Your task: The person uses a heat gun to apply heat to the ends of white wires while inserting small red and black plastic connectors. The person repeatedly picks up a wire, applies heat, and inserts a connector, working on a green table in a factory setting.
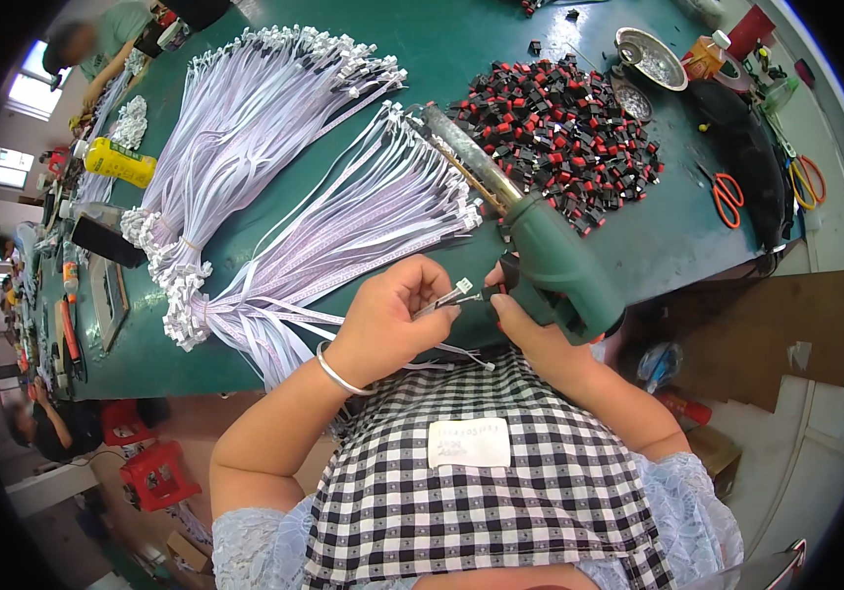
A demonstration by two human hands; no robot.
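Note:
My left hand [394, 317] is closed around the end of a white cable, pinching it close to a small white connector [463, 285]. Thin dark wire ends stick out past its fingertips toward my right hand [532, 329]. That hand is closed on a small black switch [509, 267], which meets the wire ends; whether they are joined I cannot tell. A green heat gun [569, 258] with a metal nozzle [471, 147] lies across the view above my right hand and hides part of its fingers. Loose cable ends hang below both hands at the table edge.
Bundles of white flat cables [235, 128] spread over the green table [677, 251]. Beyond the heat gun lies a heap of black-and-red switches [559, 128]. Orange scissors [727, 200], a metal bowl [652, 57] and a yellow bottle [117, 162] stand around. Other people work at the left.

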